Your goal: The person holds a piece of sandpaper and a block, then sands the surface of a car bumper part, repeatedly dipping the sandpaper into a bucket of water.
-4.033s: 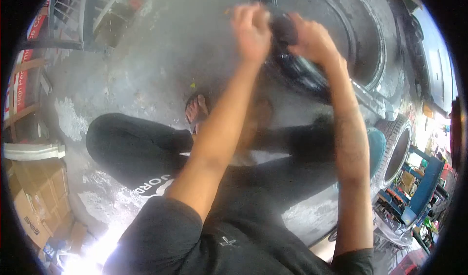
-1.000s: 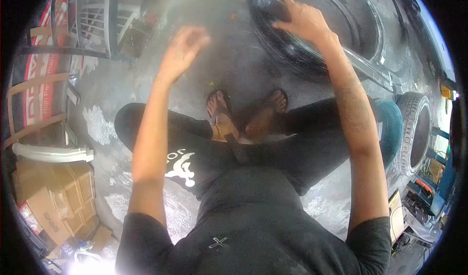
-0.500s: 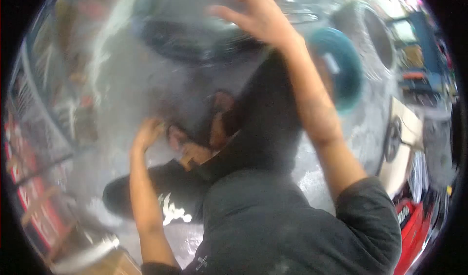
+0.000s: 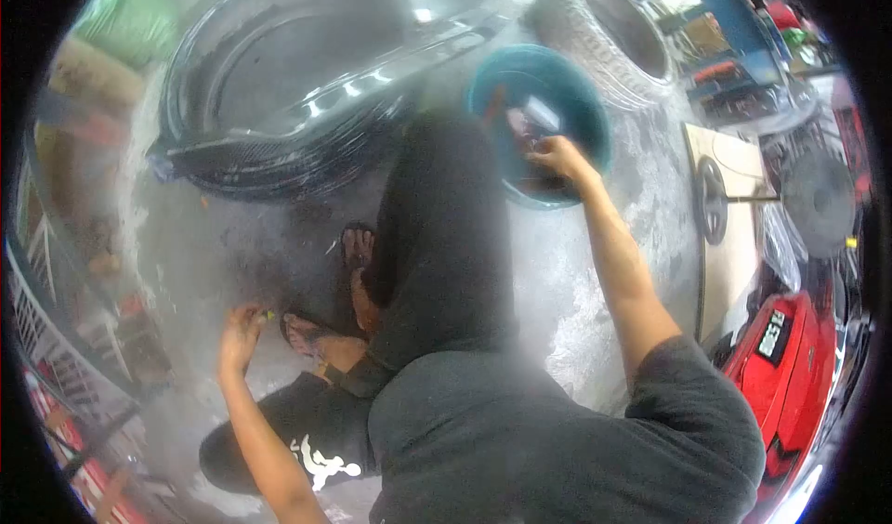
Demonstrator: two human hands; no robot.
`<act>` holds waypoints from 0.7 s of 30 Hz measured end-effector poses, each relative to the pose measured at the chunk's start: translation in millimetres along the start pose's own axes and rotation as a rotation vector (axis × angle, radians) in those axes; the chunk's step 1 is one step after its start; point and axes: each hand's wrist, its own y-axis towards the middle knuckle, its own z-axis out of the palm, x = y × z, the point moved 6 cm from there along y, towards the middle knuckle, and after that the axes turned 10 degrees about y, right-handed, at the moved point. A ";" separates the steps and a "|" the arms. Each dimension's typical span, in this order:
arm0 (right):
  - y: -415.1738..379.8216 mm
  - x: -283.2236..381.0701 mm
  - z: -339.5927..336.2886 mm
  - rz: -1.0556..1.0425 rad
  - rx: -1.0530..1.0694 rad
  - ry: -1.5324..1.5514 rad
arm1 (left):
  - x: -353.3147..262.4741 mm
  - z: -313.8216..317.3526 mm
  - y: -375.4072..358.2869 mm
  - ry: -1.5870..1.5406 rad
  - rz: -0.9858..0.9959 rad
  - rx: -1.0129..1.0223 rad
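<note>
My right hand (image 4: 562, 160) reaches into a teal plastic bucket (image 4: 595, 106), its fingers drawn together near the inside. What those fingers hold, if anything, is too blurred to name. Also in the bucket, just beyond my fingertips, lies a pale, whitish piece (image 4: 542, 112). Low on the left, beside my sandalled feet (image 4: 302, 332), my left hand (image 4: 242, 332) has its fingers curled together. A tiny yellow-green bit shows at its fingertips, too small to make out.
A large black curved part (image 4: 307, 120) with mesh lies on the grey floor ahead. Behind the bucket rests a tyre (image 4: 595, 50). On the right are a board with a steering wheel (image 4: 713, 199) and a red car panel (image 4: 771, 357). Metal racks (image 4: 70, 301) line the left.
My right hand has moved from above the black part down into the bucket. My view has turned right, so the bucket appears further left. The left hand stays low by my feet.
</note>
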 end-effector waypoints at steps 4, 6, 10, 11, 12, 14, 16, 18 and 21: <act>-4.3 -3.4 -2.9 0.105 0.092 -0.286 | 7.0 -3.0 -14.0 0.010 -0.050 -0.078; -21.6 16.8 -26.1 -0.052 -0.038 -0.095 | 9.2 -3.3 -22.7 0.000 -0.022 -0.042; -92.7 30.3 -82.0 -0.111 -0.214 0.427 | 22.0 2.7 -27.2 -0.053 -0.109 -0.009; -113.3 22.4 -98.9 -0.115 -0.293 0.475 | 26.2 5.3 -25.6 -0.051 -0.101 -0.004; -131.9 2.3 -109.7 -0.073 -0.330 0.569 | 29.8 4.3 -21.8 -0.004 -0.068 -0.031; -168.8 -51.0 -120.1 0.023 -0.359 0.918 | 22.3 2.2 -17.5 0.045 -0.011 -0.047; -195.6 -144.2 -102.5 0.108 -0.335 1.036 | -7.2 -8.9 -20.8 -0.183 -0.040 -0.043; -235.5 -231.8 -46.3 0.448 -0.417 0.757 | -7.3 -7.8 -14.9 -0.114 0.018 -0.076; -298.4 -263.1 71.3 0.374 -0.123 -0.556 | 19.8 -2.3 -9.5 0.054 0.073 -0.106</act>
